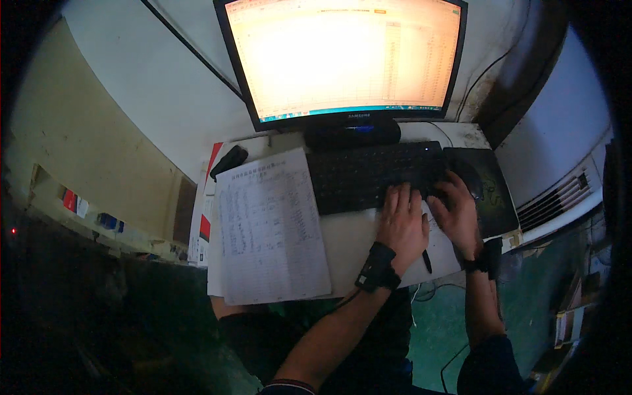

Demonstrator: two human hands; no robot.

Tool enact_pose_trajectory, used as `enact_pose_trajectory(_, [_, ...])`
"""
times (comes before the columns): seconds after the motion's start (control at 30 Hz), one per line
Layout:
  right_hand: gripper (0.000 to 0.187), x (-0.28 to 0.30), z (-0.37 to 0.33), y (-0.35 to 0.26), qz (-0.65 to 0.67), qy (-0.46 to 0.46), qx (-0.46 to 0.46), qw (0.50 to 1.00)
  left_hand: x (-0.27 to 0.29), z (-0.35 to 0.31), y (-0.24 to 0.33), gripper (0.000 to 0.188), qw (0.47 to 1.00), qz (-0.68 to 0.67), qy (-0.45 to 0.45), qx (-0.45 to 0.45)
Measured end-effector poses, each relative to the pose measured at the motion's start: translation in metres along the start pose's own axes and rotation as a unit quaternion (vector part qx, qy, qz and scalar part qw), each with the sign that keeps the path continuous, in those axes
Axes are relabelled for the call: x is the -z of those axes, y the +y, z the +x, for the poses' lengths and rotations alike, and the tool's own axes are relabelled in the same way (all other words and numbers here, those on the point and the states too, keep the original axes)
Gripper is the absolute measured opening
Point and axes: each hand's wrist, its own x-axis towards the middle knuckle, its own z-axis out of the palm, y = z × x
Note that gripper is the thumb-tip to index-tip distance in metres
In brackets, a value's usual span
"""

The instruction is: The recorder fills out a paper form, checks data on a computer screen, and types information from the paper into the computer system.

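Note:
My left hand (403, 227) rests over the near edge of the black keyboard (355, 172), its fingers stretched onto the lower keys. Just beside it, my right hand (461, 218) reaches the keyboard's right end with fingers spread and slightly bent. Neither hand holds anything. A dark pen (427, 261) lies on the desk next to my left hand, partly covered by it. Left of the keyboard, overlapping its edge, lies a sheet of paper (270, 224) with a handwritten table. Dark bands wrap both my wrists.
A lit monitor (342, 59) showing a spreadsheet stands behind the keyboard. At the right is a dark mouse pad (494, 204) with a black mouse (470, 179) on it, close to my right hand. A small black object (229, 161) sits at the paper's upper left corner.

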Motion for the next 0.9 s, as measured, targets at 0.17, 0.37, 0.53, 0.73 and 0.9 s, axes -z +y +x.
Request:
enact_pose_trajectory(0.17, [0.036, -0.014, 0.015, 0.018, -0.001, 0.023, 0.046, 0.999, -0.003, 0.001, -0.003, 0.059, 1.000, 0.027, -0.003, -0.013])
enact_pose_trajectory(0.37, [0.041, -0.015, 0.032, 0.001, -0.080, 0.038, 0.103, 0.991, -0.004, 0.002, 0.000, 0.059, 1.000, 0.007, 0.011, -0.013])
enact_pose_trajectory(0.53, [0.040, -0.011, 0.023, 0.006, 0.022, 0.028, -0.033, 0.999, -0.002, 0.002, 0.000, 0.058, 1.000, 0.011, 0.004, -0.003])
enact_pose_trajectory(0.73, [0.038, -0.005, 0.008, 0.002, -0.002, 0.010, -0.013, 1.000, 0.000, 0.002, -0.002, 0.054, 1.000, 0.027, 0.004, -0.014])
enact_pose_trajectory(0.9, [0.040, -0.002, -0.007, 0.002, -0.020, 0.015, 0.025, 0.999, 0.000, 0.000, 0.001, 0.054, 1.000, 0.026, 0.005, -0.017])
